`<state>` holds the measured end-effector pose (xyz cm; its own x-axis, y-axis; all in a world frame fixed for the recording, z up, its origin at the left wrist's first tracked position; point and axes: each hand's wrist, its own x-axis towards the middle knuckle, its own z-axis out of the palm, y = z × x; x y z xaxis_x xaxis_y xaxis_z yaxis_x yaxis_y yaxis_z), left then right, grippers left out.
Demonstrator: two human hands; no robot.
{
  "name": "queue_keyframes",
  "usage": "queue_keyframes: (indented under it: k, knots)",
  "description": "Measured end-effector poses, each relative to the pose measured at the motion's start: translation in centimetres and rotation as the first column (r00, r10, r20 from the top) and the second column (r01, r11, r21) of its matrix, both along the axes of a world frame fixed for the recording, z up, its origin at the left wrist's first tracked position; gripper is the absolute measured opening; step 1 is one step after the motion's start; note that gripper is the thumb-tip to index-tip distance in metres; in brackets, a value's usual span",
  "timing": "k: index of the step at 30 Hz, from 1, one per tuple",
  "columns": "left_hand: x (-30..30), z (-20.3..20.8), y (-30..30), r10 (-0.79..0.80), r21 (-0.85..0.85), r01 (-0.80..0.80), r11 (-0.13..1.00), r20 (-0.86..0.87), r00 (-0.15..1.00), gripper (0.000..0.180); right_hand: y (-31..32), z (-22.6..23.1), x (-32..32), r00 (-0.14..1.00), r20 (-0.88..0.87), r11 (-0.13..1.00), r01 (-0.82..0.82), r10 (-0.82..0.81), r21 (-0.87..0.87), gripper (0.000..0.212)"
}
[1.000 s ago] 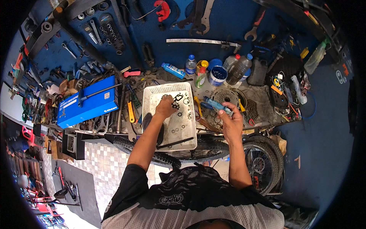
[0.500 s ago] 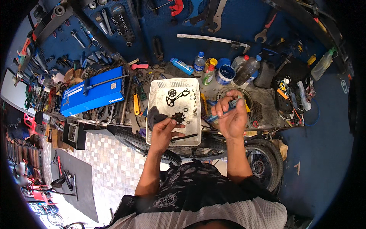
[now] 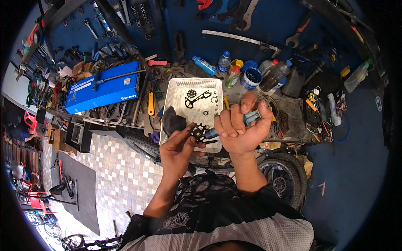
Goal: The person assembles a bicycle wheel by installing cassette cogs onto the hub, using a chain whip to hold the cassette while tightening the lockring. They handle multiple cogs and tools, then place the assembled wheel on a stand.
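Observation:
My left hand (image 3: 178, 149) holds a small black toothed pulley wheel (image 3: 198, 132) in its fingertips, just in front of a white perforated tray (image 3: 176, 93). My right hand (image 3: 239, 130) is closed around a light blue-handled tool (image 3: 250, 117), with its dark tip (image 3: 212, 134) touching the wheel. In the tray lie a black derailleur cage with a second toothed wheel (image 3: 196, 97), a dark rag (image 3: 172, 120) and a few small rings.
A blue tool case (image 3: 104, 87) lies left of the tray on the cluttered bench. Bottles and a blue tub (image 3: 251, 77) stand behind it. Tools hang on the blue wall (image 3: 276, 21). A bicycle wheel (image 3: 279, 179) stands below the bench; tiled floor lies at left.
My left hand has come out of the tray with the toothed wheel and risen toward me. My right hand has brought the tool's tip onto it.

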<state>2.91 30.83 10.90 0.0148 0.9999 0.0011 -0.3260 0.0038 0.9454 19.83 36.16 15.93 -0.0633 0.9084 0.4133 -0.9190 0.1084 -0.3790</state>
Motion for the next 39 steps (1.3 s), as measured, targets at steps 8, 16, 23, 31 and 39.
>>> queue_keyframes:
  k: [8,16,23,31,39]
  knots:
    - [-0.1,1.3,-0.9,0.035,0.062,-0.031,0.998,-0.069,0.997,0.034,-0.3,-0.2,-0.9,0.998,0.069,0.999,-0.016,0.012,0.046,0.039]
    - [-0.3,1.3,-1.2,0.038,0.085,-0.031,0.996,-0.087,0.995,0.035,-0.3,-0.2,-1.3,0.994,0.107,0.999,0.003,-0.008,0.051,0.038]
    - [-0.3,1.3,-1.3,0.039,0.087,-0.031,0.996,-0.087,0.995,0.035,-0.5,-0.3,-1.3,0.993,0.116,0.998,0.005,-0.012,0.062,0.037]
    - [-0.4,0.7,-1.5,0.042,0.108,-0.028,0.994,-0.127,0.991,0.036,-0.3,-0.3,-1.4,0.987,0.155,0.996,-0.052,0.040,0.072,0.039]
    - [-2.5,-1.0,-1.2,0.155,0.105,-0.145,0.984,-0.092,0.984,0.030,2.4,-0.3,1.5,0.975,0.213,0.998,0.060,-0.062,0.015,0.042]
